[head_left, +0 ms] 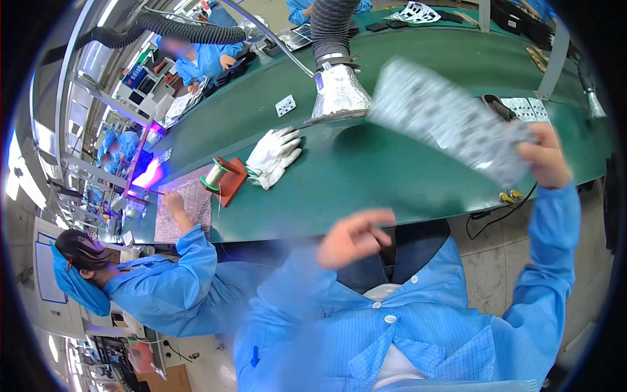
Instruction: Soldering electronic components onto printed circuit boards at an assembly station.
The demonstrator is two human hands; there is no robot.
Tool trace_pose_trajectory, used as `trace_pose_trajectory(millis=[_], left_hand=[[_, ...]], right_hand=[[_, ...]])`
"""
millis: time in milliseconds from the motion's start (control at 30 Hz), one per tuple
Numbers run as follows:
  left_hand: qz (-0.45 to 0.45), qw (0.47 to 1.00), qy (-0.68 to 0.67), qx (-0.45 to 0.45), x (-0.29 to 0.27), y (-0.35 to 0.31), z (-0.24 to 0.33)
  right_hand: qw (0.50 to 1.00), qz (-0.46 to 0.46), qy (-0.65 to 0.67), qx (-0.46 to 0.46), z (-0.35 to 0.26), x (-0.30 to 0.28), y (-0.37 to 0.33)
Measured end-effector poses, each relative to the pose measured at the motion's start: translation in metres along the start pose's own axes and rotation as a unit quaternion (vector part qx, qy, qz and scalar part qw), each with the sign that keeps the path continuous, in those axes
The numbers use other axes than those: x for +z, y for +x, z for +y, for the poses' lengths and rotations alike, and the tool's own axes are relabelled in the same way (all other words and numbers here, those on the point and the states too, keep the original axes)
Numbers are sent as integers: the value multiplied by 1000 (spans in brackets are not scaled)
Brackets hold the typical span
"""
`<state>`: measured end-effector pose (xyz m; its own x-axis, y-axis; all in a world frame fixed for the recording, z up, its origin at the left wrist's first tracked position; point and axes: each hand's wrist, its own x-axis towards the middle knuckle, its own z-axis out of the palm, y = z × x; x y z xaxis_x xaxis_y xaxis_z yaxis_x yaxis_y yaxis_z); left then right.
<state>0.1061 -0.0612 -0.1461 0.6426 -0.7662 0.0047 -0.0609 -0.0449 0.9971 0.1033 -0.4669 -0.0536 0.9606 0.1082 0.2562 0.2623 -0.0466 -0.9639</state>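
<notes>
Nearest me, the person in the blue button-front work coat (431, 320) has the left hand (356, 238) in front of the body, by the tabletop's near edge, its grip released, fingers loosely parted and smeared by motion. The right hand (547, 157) is up toward the tabletop's right end, its grip grasping one corner of a flat, grey-white, dark-spotted rectangular sheet (450, 117); the sheet tilts above the green tabletop (313, 202), too blurred for its markings to be read. A thin black cable (471, 234) loops below the near edge, on the right. At the near edge's left stretch, a co-worker in a blue cap and coat (163, 287) reaches over pinkish transparent bubble wrap (179, 219). Just beside that wrap stands a green-rimmed spool of silvery wire (214, 176) on a red-brown stand (232, 186), with white fabric gloves (274, 157) next to it. Beyond, a foil-covered silver hood (339, 91) hangs from a black corrugated hose (331, 29), and a small white dark-spotted card (285, 105) lies to its left. Across the tabletop's far edge sits another blue-coated person (202, 62).
</notes>
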Motion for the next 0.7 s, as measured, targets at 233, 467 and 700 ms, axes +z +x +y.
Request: trace_pose_trajectory(millis=[233,467,700], left_hand=[[131,978,-148,73,-95,25,70],[238,918,-281,148,-101,75,60],[244,891,-345,167,-95,106,27]], right_hand=[[977,-175,95,78,24,112,89],[919,114,362,-103,68,81,129],[878,195,428,-92,108,76,123]])
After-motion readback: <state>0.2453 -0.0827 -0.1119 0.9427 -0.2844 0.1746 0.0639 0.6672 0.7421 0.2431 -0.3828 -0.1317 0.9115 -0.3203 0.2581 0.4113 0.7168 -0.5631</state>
